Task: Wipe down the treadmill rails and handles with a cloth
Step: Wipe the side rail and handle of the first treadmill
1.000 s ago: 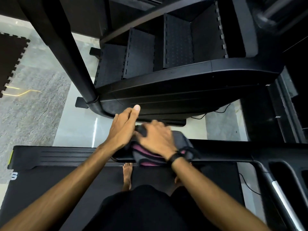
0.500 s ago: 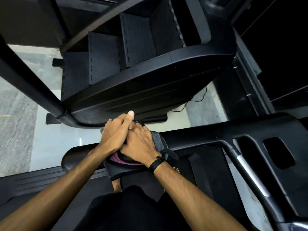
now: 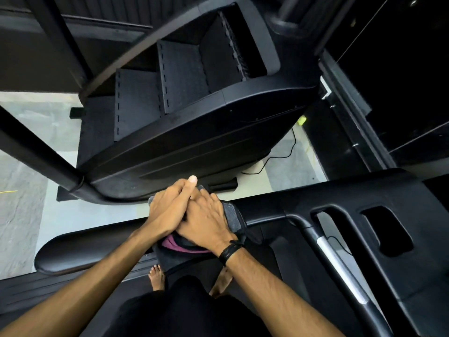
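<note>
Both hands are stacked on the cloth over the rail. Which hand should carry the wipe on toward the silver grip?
Right, probably. The right hand lies flat on the cloth, nearer the silver grip. The left hand only rests on top.

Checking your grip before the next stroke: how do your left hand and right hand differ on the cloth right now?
The left hand lies on top, overlapping the right hand, which sits beneath it, directly on the grey cloth. The left hand's fingers are straight, one fingertip reaching past the cloth's far edge; the right hand's fingers are mostly covered. Only the right wrist wears a black band. Both press the cloth onto the padded treadmill rail.
</note>
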A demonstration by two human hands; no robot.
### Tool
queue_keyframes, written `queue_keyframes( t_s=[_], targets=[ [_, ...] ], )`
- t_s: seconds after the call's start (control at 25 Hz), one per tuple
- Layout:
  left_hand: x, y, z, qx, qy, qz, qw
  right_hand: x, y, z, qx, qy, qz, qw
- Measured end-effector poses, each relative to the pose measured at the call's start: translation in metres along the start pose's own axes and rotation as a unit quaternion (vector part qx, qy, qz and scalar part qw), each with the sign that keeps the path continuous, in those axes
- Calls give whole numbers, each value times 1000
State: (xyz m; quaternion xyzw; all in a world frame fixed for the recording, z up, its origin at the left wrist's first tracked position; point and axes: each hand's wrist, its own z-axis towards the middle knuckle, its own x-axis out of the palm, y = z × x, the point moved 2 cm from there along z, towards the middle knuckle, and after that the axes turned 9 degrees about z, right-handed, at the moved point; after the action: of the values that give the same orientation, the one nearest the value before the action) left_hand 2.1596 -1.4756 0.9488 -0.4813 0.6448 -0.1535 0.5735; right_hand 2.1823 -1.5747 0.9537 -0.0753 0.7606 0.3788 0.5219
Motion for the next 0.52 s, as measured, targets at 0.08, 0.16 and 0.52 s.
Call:
queue_keyframes(
  t_s=[0.08,0.16,0.52],
  targets=[
    [13,-13,2,4,-1,1,1000,-10,-16,-3,-5,3,5,1000],
    [28,-25,7,-2,-1,-4,1000,-20,-36,-4,-10,3,8,1000],
    [82,-67,33,55,-7,47,997,-92,-153,-15,3,27,-69,997]
  ],
)
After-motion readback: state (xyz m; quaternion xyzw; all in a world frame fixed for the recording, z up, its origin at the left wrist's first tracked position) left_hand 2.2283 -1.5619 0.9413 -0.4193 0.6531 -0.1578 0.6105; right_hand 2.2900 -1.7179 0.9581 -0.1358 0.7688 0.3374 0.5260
